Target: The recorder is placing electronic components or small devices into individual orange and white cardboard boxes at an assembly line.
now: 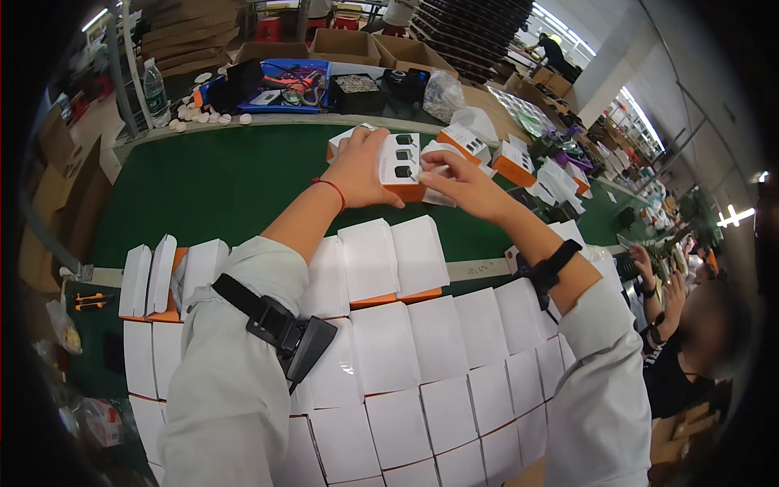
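Observation:
A small white-and-orange carton (399, 161) with dark devices printed on its face stands on the green work surface (187, 183). My left hand (355, 170) is closed round its left side, thumb along the lower front. At the carton's right edge, my right hand (461, 185) has its thumb and fingers pinched together. Whatever lies between those fingertips is too small to make out. Behind my left hand, part of another white-and-orange carton (334, 144) shows. Nearer to me, rows of white cartons (381, 345) with orange sides are packed close together under my forearms.
More orange-and-white cartons (513, 165) and loose white wrapping lie to the right. At the back are a blue tray (296, 101) of tools, a black bin (357, 99), a water bottle (154, 91) and open brown boxes. A co-worker's hands (672, 299) show at right.

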Demonstrator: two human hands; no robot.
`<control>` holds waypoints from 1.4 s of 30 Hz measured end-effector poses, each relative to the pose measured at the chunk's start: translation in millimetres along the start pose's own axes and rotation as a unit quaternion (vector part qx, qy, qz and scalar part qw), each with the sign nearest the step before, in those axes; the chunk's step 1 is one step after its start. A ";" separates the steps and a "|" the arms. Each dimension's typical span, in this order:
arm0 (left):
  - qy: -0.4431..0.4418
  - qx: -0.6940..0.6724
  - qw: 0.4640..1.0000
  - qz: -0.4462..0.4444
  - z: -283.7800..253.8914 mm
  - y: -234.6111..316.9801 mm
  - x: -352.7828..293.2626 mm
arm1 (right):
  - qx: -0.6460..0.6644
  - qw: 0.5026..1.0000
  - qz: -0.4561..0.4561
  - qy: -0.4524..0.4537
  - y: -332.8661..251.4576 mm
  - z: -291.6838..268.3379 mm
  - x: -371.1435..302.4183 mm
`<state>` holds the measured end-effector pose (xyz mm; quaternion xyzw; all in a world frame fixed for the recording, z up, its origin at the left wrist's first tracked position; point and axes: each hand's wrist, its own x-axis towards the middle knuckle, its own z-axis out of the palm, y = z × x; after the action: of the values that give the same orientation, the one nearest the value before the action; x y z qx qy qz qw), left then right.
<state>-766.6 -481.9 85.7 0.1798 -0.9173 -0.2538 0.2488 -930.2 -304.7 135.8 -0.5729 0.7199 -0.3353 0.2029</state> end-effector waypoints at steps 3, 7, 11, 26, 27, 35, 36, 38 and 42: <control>-0.008 0.018 1.000 -0.021 -3.6 0.5 -3.6 | -0.013 1.000 0.022 -0.004 1.3 7.0 8.2; 0.007 0.038 0.998 -0.046 -5.0 4.1 -5.2 | 0.130 0.978 0.152 -0.062 2.9 14.8 10.7; -0.022 0.062 0.998 0.001 -3.7 4.4 -7.4 | 0.027 0.982 0.165 -0.090 15.9 17.3 17.5; -0.020 0.063 0.998 -0.015 1.3 4.4 -7.8 | -0.011 0.998 0.060 0.019 20.2 16.0 7.2; 0.008 0.056 0.998 0.016 1.4 4.9 -8.2 | -0.054 0.994 0.092 0.001 22.8 16.7 9.3; -0.069 0.062 0.995 -0.049 -2.8 4.0 -10.8 | -0.016 0.993 0.097 -0.062 46.9 13.7 11.5; -0.108 0.079 0.986 -0.098 -6.5 6.2 -10.4 | -0.115 0.987 0.088 -0.076 51.0 1.6 9.5; -0.139 0.111 0.978 -0.112 -6.9 11.7 -9.8 | -0.218 0.969 0.080 -0.088 70.7 -25.5 -1.3; -0.159 0.181 0.963 -0.120 -6.2 7.0 -8.7 | -0.409 0.889 0.176 -0.106 93.6 -45.0 -14.9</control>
<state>-757.5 -474.6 91.0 0.2880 -0.9474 -0.1364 0.0304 -1021.3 -268.0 98.7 -0.5011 0.8566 0.0922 0.0815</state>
